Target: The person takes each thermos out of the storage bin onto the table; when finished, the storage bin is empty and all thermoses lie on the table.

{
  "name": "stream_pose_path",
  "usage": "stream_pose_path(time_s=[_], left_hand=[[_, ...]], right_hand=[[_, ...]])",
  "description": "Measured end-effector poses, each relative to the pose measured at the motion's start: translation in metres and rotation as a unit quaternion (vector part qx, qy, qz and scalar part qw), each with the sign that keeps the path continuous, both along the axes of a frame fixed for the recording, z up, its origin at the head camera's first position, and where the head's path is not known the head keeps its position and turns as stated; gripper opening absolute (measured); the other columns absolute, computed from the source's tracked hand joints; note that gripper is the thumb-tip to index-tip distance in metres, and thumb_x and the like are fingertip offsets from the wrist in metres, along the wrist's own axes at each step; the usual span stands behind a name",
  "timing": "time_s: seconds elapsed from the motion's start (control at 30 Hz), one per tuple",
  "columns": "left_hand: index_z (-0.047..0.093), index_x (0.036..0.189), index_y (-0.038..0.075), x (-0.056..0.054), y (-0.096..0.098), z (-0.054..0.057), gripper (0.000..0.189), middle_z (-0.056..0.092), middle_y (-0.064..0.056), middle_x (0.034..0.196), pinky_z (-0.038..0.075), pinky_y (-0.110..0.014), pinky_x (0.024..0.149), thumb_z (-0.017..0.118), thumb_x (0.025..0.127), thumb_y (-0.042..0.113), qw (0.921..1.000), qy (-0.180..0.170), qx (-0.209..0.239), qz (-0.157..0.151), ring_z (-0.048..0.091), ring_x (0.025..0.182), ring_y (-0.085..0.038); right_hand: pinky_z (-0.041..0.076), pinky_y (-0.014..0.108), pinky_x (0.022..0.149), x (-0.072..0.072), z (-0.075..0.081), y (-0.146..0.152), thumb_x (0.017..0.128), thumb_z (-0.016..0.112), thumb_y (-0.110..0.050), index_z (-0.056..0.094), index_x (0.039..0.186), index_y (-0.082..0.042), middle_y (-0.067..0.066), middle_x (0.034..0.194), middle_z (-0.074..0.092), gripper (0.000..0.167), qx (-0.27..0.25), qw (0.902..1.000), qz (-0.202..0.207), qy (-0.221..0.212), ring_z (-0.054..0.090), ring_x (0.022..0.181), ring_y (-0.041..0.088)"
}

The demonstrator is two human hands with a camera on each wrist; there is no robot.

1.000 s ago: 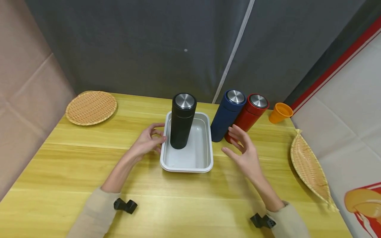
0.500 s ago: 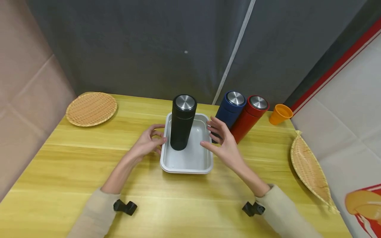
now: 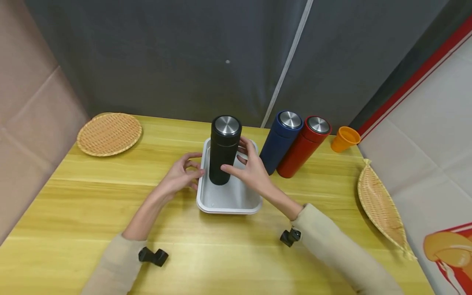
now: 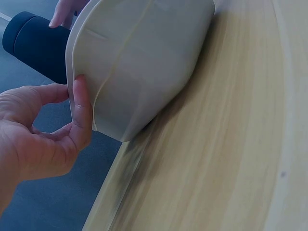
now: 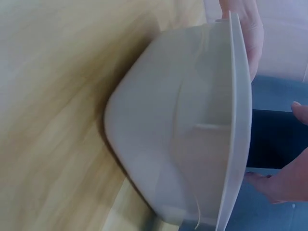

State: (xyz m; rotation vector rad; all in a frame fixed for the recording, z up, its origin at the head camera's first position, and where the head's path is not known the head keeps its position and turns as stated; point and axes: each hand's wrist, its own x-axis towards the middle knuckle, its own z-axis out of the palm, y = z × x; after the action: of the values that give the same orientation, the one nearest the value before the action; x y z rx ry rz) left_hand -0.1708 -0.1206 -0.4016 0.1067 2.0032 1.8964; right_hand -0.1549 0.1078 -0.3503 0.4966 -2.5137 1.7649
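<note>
A black thermos bottle (image 3: pixel 223 153) with a steel lid top stands upright inside a white plastic basin (image 3: pixel 226 210). My left hand (image 3: pixel 180 174) pinches the basin's left rim. In the left wrist view, that hand's thumb and fingers (image 4: pixel 81 103) sit on either side of the rim. My right hand (image 3: pixel 254 170) reaches over the basin with its thumb and fingers spread about the bottle. In the right wrist view, they lie close to both edges of the black bottle (image 5: pixel 274 139); firm contact is not visible.
Blue (image 3: pixel 278 141) and red (image 3: pixel 300 151) thermos bottles stand close together right of the basin. Beyond them is an orange cup (image 3: pixel 345 139). A round woven tray (image 3: pixel 109 134) lies at left, a leaf-shaped one (image 3: pixel 381 205) at right. A grey curtain (image 3: pixel 166 57) hangs behind the table.
My right hand has moved left from beside the red and blue bottles, over the basin, to the black bottle. The left hand has stayed at the rim. Both bottles at right are unmoved.
</note>
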Motion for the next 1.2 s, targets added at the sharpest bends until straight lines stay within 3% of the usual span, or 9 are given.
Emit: stream_pose_path(time_s=[0.3,1.2], left_hand=[[0.032,0.144,0.005,0.002,0.001,0.001,0.063,0.050,-0.019,0.109,0.059,-0.035,0.057,0.064,0.090,0.004,0.9999,0.008,0.015,-0.002,0.059,0.073,-0.023],[0.033,0.144,0.007,-0.001,0.000,0.000,0.063,0.050,-0.017,0.109,0.060,-0.038,0.061,0.065,0.090,0.005,0.9999,0.000,0.010,0.000,0.060,0.075,-0.022]], right_hand=[[0.043,0.044,0.104,-0.008,-0.001,-0.012,0.079,0.079,-0.008,0.033,0.142,-0.003,0.014,0.136,0.045,0.078,-0.006,1.0000,-0.001,-0.006,0.048,0.123,0.028],[0.051,0.043,0.095,-0.008,-0.004,-0.014,0.075,0.084,-0.011,0.044,0.134,-0.006,0.012,0.125,0.053,0.071,-0.013,0.9994,-0.032,0.009,0.055,0.112,0.026]])
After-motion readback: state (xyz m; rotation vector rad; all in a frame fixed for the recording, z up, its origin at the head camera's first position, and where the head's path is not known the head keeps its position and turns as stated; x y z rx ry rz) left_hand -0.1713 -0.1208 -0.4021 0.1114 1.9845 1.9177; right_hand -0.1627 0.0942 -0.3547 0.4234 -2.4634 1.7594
